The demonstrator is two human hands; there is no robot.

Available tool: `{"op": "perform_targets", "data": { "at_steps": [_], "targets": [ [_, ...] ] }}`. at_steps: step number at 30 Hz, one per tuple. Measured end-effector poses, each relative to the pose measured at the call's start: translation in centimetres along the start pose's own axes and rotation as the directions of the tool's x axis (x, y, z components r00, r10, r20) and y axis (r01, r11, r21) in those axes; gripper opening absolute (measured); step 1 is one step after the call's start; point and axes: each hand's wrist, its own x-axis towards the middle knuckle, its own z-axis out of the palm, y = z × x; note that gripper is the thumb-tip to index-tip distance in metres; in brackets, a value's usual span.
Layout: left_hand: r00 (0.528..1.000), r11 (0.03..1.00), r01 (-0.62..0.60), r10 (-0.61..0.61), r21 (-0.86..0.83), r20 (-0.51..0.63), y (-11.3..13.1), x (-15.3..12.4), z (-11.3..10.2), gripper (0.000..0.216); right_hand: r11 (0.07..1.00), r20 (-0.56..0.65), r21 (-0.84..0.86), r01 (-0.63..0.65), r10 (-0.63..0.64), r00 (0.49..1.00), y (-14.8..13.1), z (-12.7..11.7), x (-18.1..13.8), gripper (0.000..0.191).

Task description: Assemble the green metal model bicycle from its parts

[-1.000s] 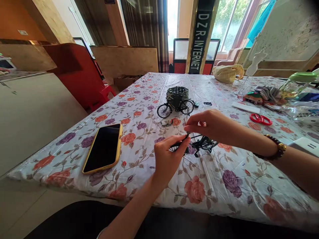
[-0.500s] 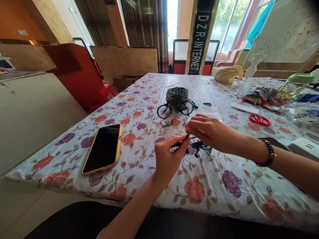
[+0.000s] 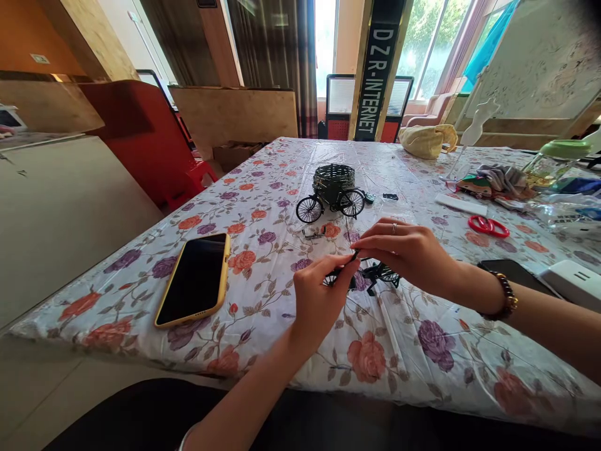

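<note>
A small black model bicycle (image 3: 375, 274) lies on the flowered tablecloth (image 3: 404, 351) between my hands. My left hand (image 3: 319, 300) pinches its front end with thumb and fingers closed. My right hand (image 3: 408, 250), wearing a ring and a bead bracelet, pinches a thin black part at the same spot, and its fingertips meet those of the left. A second black model bicycle (image 3: 331, 203) stands upright farther back, in front of a dark woven basket (image 3: 333, 176). A small dark part (image 3: 313, 233) lies between the two bicycles.
A phone in a yellow case (image 3: 196, 279) lies face up at the left. Red-handled scissors (image 3: 489, 226), a white strip (image 3: 462, 203), a dark phone (image 3: 514, 273), a white box (image 3: 573, 279), cloth and a green-lidded jar (image 3: 561, 161) are at the right. A red chair (image 3: 154, 150) stands beyond the left edge.
My right hand has come down and turned palm down over the bicycle, its wrist drawn nearer to me. The left hand keeps its pinch, shifted slightly right.
</note>
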Motion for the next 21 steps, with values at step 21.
{"op": "perform_targets", "data": {
  "at_steps": [21],
  "targets": [
    [0.951, 0.978, -0.209, 0.202, 0.006, 0.232, -0.6, 0.2, -1.6, 0.015, 0.881, 0.313, -0.254, 0.4, -0.317, 0.895, -1.2, -3.1, 1.7, 0.028]
  ]
}}
